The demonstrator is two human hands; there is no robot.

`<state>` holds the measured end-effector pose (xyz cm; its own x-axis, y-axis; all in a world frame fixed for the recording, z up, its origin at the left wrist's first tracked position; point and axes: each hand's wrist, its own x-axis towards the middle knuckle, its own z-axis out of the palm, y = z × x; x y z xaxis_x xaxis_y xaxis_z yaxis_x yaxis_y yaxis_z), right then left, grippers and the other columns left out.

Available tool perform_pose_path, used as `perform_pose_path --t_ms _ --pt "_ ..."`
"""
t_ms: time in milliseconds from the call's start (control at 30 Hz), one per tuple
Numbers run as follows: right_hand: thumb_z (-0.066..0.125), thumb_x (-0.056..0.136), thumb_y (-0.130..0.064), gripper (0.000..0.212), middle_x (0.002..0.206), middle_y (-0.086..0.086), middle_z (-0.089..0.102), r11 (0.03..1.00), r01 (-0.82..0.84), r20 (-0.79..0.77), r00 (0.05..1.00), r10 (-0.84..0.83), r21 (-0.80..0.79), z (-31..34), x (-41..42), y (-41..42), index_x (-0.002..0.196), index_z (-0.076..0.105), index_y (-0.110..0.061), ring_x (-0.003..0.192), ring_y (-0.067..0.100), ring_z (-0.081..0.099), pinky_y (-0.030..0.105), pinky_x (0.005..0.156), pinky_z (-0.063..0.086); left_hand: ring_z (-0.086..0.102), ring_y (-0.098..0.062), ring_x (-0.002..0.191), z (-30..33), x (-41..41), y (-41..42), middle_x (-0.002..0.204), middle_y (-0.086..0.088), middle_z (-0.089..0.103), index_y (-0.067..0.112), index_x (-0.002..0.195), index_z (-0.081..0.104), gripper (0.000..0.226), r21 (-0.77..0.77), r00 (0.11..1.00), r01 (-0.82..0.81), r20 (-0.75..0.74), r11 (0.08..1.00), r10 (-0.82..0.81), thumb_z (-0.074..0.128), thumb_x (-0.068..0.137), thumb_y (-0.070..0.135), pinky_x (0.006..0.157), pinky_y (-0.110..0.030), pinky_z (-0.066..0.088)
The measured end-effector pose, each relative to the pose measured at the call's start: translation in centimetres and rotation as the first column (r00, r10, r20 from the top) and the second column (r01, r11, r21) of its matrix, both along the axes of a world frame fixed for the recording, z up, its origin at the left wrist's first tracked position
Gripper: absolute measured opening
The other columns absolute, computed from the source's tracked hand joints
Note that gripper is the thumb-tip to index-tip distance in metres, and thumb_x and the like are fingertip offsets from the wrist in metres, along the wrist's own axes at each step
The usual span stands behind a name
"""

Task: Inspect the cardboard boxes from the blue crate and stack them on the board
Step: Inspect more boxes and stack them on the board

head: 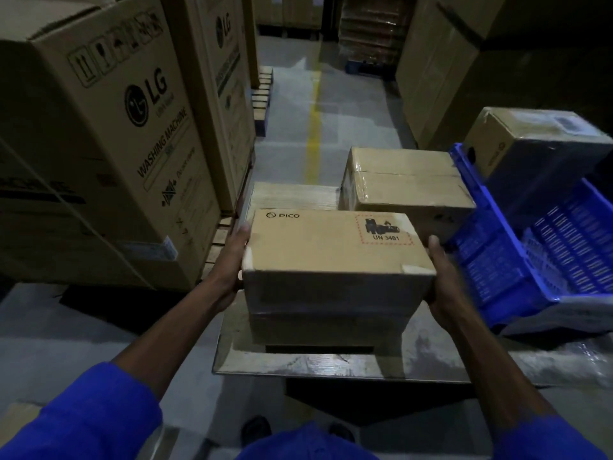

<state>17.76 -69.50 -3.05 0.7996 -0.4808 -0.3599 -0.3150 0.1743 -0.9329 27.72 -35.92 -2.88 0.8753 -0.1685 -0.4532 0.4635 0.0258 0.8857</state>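
A brown cardboard box (331,247) printed PICO and UN 3481 sits on top of a second cardboard box (328,330) on the shiny board (298,363). My left hand (229,260) presses flat against its left side, and my right hand (441,270) presses against its right side, fingers straight along the box. Farther back on the board lies a taped box (404,184), with a wrapped flat box (292,195) to its left. The blue crate (530,260) stands tilted at the right, with one taped box (537,151) at its far end.
Tall LG washing-machine cartons (99,144) on a wooden pallet (219,240) wall off the left. Large cartons (441,61) stand at the back right. A grey floor aisle with a yellow line (313,144) runs ahead between them.
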Motion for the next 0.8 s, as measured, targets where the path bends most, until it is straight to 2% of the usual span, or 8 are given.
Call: perform_pose_path --t_ms 100,167,300,400,467,567,667,800 --pt "0.050 0.103 -0.053 0.046 0.122 0.011 0.074 0.997 -0.079 -0.008 0.997 0.079 0.007 0.8 0.6 -0.7 0.131 0.061 -0.018 0.112 0.030 0.071 0.051 0.099 0.055 0.071 -0.021 0.098 0.7 0.8 -1.1 0.108 -0.005 0.075 0.023 0.110 0.062 0.021 0.007 1.000 0.019 0.024 1.000 -0.019 0.056 0.103 0.041 0.095 -0.046 0.056" --pt "0.056 0.099 -0.052 0.049 0.124 0.010 0.072 0.988 -0.148 -0.060 0.988 0.146 -0.036 1.2 1.0 -1.1 0.135 0.059 -0.018 0.109 0.028 0.072 0.051 0.097 0.057 0.070 -0.024 0.097 0.9 1.0 -1.4 0.113 -0.011 0.071 0.019 0.108 0.057 0.015 0.036 1.000 0.006 0.023 0.999 -0.007 0.064 0.101 0.030 0.093 -0.047 0.057" --pt "0.066 0.093 -0.055 0.062 0.128 0.007 0.067 0.932 -0.283 -0.243 0.943 0.228 -0.225 1.4 2.0 -1.2 0.141 0.051 -0.019 0.110 0.026 0.068 0.048 0.092 0.056 0.069 -0.027 0.104 0.6 1.1 -1.5 0.118 -0.010 0.069 0.019 0.126 0.048 0.047 0.100 0.998 0.062 -0.020 0.993 -0.060 0.078 0.090 0.024 0.090 -0.047 0.059" --pt "0.074 0.091 -0.048 0.061 0.124 0.002 0.068 0.891 -0.312 -0.269 0.936 0.228 -0.331 1.1 2.6 -0.6 0.138 0.049 -0.019 0.106 0.020 0.069 0.040 0.084 0.057 0.065 -0.026 0.108 0.4 1.2 -1.6 0.118 -0.006 0.066 0.019 0.127 0.046 0.059 0.154 0.996 0.082 0.014 0.985 -0.085 0.085 0.082 0.018 0.096 -0.047 0.055" --pt "0.080 0.081 -0.056 0.072 0.121 -0.001 0.070 0.855 -0.345 -0.265 0.930 0.254 -0.388 0.7 2.8 -0.5 0.135 0.048 -0.021 0.103 0.017 0.071 0.042 0.087 0.060 0.062 -0.025 0.110 0.1 1.3 -1.6 0.118 -0.003 0.062 0.021 0.133 0.038 0.075 0.179 0.997 0.078 0.014 0.981 -0.082 0.089 0.078 0.017 0.099 -0.046 0.053" --pt "0.089 0.062 -0.065 0.105 0.121 -0.002 0.073 0.854 -0.425 -0.262 0.898 0.355 -0.299 0.1 3.1 -0.7 0.141 0.039 -0.017 0.106 0.015 0.074 0.042 0.092 0.061 0.062 -0.025 0.113 -0.3 1.1 -1.3 0.122 -0.003 0.062 0.020 0.139 0.036 0.091 0.179 0.995 0.097 0.011 0.979 -0.101 0.095 0.069 0.019 0.103 -0.048 0.052" --pt "0.096 0.064 -0.052 0.106 0.126 -0.001 0.070 0.845 -0.458 -0.255 0.882 0.395 -0.274 -0.2 3.5 -0.9 0.143 0.035 -0.016 0.112 0.015 0.071 0.030 0.086 0.060 0.062 -0.024 0.114 -0.4 1.2 -1.4 0.123 -0.003 0.063 0.019 0.141 0.037 0.104 0.212 0.994 0.103 0.021 0.972 -0.109 0.100 0.059 0.025 0.103 -0.048 0.052" --pt "0.098 0.039 -0.070 0.130 0.126 -0.004 0.070 0.833 -0.438 -0.260 0.894 0.364 -0.340 -1.5 4.2 -1.6 0.144 0.040 -0.022 0.114 0.016 0.071 0.040 0.092 0.062 0.067 -0.023 0.112 -0.6 1.9 -1.2 0.124 -0.001 0.069 0.021 0.141 0.045 0.126 0.247 0.991 0.122 0.027 0.961 -0.133 0.103 0.033 0.050 0.099 -0.049 0.056"
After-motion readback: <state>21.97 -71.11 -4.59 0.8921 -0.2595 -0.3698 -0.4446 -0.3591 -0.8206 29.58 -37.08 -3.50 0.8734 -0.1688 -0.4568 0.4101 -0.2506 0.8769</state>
